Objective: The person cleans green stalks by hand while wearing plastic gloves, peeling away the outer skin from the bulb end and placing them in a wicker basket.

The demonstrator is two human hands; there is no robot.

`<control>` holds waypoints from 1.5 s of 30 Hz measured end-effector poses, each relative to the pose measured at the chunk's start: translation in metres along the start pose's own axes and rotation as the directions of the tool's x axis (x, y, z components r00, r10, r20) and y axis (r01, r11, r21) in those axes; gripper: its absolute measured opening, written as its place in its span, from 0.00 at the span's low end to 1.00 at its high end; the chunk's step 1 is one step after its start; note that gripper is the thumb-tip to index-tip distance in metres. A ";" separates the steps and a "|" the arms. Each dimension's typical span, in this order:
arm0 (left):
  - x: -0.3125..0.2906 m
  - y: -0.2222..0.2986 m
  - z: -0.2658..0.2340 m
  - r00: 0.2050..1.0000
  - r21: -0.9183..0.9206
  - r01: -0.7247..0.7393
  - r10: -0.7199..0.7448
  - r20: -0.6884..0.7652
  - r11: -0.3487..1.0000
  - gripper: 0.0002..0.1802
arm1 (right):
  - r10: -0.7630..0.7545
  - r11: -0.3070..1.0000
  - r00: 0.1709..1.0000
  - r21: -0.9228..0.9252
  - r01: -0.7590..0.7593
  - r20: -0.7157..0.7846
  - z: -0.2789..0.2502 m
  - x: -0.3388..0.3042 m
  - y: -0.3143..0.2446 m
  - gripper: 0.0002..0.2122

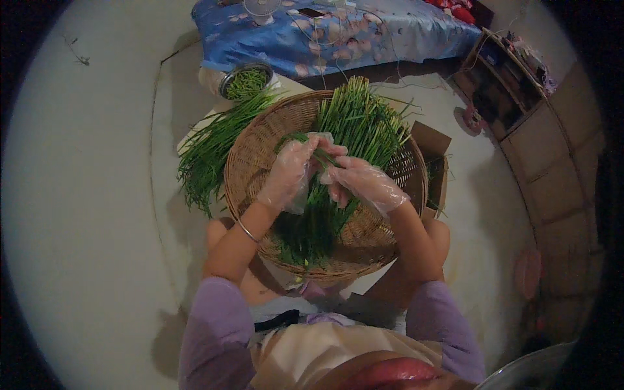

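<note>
Above a round wicker basket [260, 140] my two hands meet, both in thin clear plastic gloves. My left hand [292, 169] is closed round a few long green stalks [323, 156], which look like chives. Fingers of my right hand [364, 182] pinch the same stalks just to the right. A thick bundle of green stalks [364, 120] lies in the basket, its pale cut ends toward the far rim and its dark part [305, 231] toward me. My fingers partly hide the held stalks.
Left of the basket, more green stalks [214, 149] spread over a pale board. Behind them stands a round container [247, 81] of short green pieces. An open cardboard box [430, 146] sits at the right. Farther off are a blue flowered cloth [364, 39], a small fan [261, 10] and a shelf [504, 71].
</note>
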State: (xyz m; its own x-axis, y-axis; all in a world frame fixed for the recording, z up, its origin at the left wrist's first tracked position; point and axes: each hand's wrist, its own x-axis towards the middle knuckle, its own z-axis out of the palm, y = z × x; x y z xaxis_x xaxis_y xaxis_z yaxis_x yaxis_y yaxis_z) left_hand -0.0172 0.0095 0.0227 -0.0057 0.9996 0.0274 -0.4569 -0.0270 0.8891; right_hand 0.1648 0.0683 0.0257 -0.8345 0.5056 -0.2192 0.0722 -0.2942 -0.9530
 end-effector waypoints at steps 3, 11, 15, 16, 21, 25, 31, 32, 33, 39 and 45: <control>0.003 -0.004 -0.005 0.991 0.041 -0.135 0.135 -0.008 0.990 0.23 | 0.012 1.000 0.998 -0.004 -0.013 -0.057 0.004 -0.003 -0.007 0.12; -0.004 0.000 -0.003 0.997 -0.008 -0.046 0.046 -0.069 0.999 0.25 | 0.114 0.993 0.992 -0.005 -0.114 -0.054 0.007 -0.005 -0.012 0.13; 0.002 -0.006 -0.013 0.998 -0.052 0.001 -0.004 -0.064 0.999 0.26 | 0.120 0.992 0.993 0.045 -0.119 -0.018 0.007 -0.007 -0.012 0.15; 0.001 -0.006 -0.013 0.997 -0.056 0.009 -0.013 -0.071 0.998 0.26 | 0.124 0.991 0.992 0.056 -0.123 -0.003 0.006 -0.007 -0.011 0.16; 0.002 -0.007 -0.010 0.996 -0.034 0.035 -0.038 -0.077 0.999 0.26 | 0.057 0.995 0.998 0.076 -0.058 0.018 -0.001 -0.006 0.002 0.14; 0.003 -0.006 -0.011 0.997 -0.020 0.016 -0.018 -0.077 1.000 0.26 | 0.043 0.997 0.998 0.058 -0.045 0.041 -0.004 -0.005 0.005 0.14; 0.002 -0.001 -0.017 0.986 0.010 -0.019 0.020 -0.163 1.000 0.24 | 0.084 0.995 0.996 0.045 -0.085 0.014 -0.008 -0.009 -0.001 0.13; 0.004 -0.006 -0.023 0.987 -0.020 -0.045 0.041 -0.154 0.999 0.24 | 0.079 0.996 0.996 0.032 -0.080 0.035 -0.011 -0.011 -0.002 0.13; 0.006 -0.006 -0.024 0.987 -0.048 -0.073 0.065 -0.146 0.996 0.23 | 0.084 0.995 0.997 0.046 -0.084 0.002 -0.010 -0.018 -0.008 0.15; 0.006 -0.008 -0.030 0.977 -0.104 -0.129 0.108 -0.186 0.986 0.22 | -0.007 0.994 0.988 0.110 0.024 -0.152 -0.011 -0.024 -0.005 0.17; 0.007 -0.009 -0.032 0.975 -0.143 -0.146 0.118 -0.187 0.979 0.20 | -0.053 0.999 0.995 0.005 0.054 -0.086 -0.026 -0.034 -0.010 0.18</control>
State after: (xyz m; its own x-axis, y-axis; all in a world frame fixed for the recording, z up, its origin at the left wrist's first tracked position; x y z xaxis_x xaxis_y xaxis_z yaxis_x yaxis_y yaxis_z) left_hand -0.0414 0.0168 0.0001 -0.2255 0.9731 0.0464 -0.5733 -0.1711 0.8013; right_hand 0.2068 0.0756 0.0372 -0.7870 0.5884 -0.1855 0.0247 -0.2703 -0.9625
